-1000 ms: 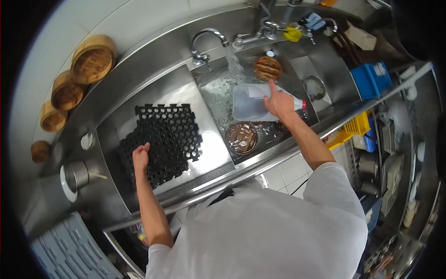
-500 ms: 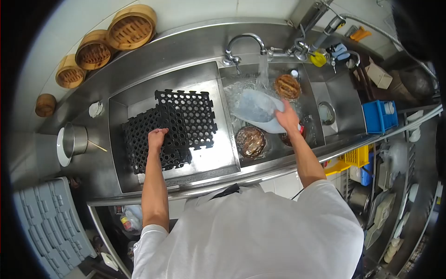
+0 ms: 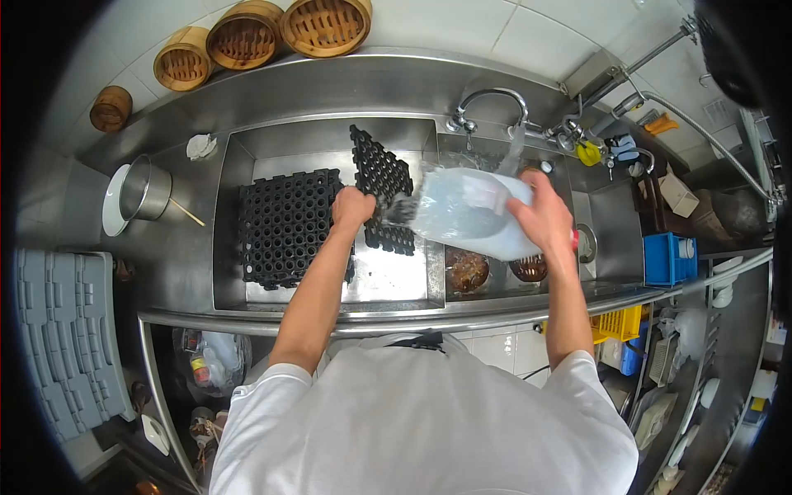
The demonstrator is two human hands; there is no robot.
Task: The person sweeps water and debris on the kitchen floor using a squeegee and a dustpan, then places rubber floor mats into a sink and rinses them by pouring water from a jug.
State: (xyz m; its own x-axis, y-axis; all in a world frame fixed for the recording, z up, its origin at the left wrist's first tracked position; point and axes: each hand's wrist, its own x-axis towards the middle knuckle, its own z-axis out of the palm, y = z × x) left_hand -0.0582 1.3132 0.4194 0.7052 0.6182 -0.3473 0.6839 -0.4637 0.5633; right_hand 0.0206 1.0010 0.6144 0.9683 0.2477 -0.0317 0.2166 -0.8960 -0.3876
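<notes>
My left hand (image 3: 353,208) is closed on the edge of a black perforated rubber mat (image 3: 384,186), which is tilted up on its side in the left sink basin (image 3: 388,285). Another black mat (image 3: 285,227) lies flat to its left. My right hand (image 3: 544,216) grips a cut-open translucent plastic jug (image 3: 454,216), tipped toward the raised mat with water splashing from its mouth. Beneath the jug, the right basin holds water and round brown objects (image 3: 467,271) whose kind I cannot make out.
Water runs from the curved faucet (image 3: 495,95) behind the jug. Bamboo steamer baskets (image 3: 326,26) line the back ledge. A metal pot (image 3: 147,188) with a stick stands at left. A blue plastic container (image 3: 667,260) is at right, and a metal rail (image 3: 429,324) crosses the front.
My left hand has raised one mat from the other and moved right. The jug has come up out of the water-filled basin and tipped left, spilling water at the mat. The view has shifted.
</notes>
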